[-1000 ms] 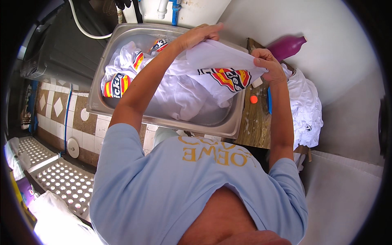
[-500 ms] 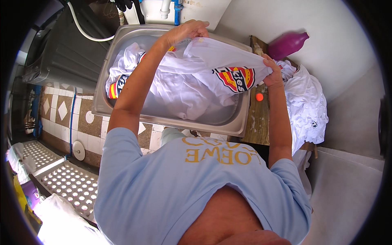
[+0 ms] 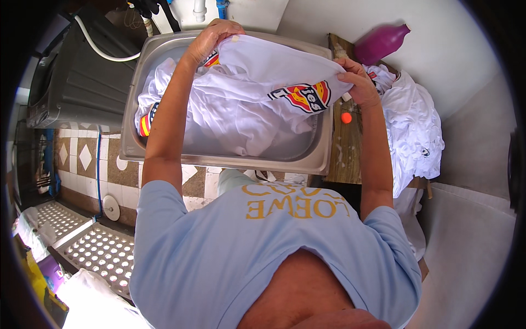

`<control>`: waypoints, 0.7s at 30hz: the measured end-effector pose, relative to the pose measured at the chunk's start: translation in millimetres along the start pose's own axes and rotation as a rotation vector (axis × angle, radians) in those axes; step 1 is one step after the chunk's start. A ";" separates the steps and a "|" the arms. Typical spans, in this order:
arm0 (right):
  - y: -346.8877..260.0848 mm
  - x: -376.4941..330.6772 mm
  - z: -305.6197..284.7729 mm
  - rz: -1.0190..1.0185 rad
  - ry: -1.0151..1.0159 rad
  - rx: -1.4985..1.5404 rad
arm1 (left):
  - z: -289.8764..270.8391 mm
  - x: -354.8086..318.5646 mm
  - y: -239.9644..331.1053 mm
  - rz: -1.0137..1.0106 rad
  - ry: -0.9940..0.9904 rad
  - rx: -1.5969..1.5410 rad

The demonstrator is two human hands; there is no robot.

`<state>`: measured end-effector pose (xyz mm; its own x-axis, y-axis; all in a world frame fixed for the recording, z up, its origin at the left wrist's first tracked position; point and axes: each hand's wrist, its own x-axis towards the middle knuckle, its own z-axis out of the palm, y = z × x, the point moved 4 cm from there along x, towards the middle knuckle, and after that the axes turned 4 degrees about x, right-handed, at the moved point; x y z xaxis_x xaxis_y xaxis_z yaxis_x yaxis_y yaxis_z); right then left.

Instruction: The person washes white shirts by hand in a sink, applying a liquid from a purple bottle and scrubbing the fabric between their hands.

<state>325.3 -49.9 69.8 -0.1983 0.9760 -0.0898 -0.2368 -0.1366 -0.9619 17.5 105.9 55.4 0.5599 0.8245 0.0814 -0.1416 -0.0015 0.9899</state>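
Over the metal sink [image 3: 323,159], both hands hold up one white shirt [image 3: 257,71] with a red and yellow picture on it. The left hand [image 3: 211,38] is closed on the far edge of the cloth. The right hand [image 3: 359,79] is closed on the near side, by the picture. The shirt hangs just above more white clothes [image 3: 219,120] lying in the sink. They look wet, but that is hard to tell. To do this well, both hands should grip tight and pull the cloth flat, staying over the sink. Farther right, a white pile [image 3: 413,126] sits on a wooden board [image 3: 342,159], with a small orange ball [image 3: 346,117] and a purple bottle [image 3: 381,41] behind.
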 end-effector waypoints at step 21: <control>-1.5 31.9 44.6 -0.306 0.076 -1.277 | 8.9 -0.2 -9.3 0.127 -0.232 0.173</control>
<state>276.9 -26.2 79.9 -0.2343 0.9513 0.2003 0.8062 0.3052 -0.5068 25.9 100.7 47.2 0.7208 0.6606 0.2099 -0.0921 -0.2088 0.9736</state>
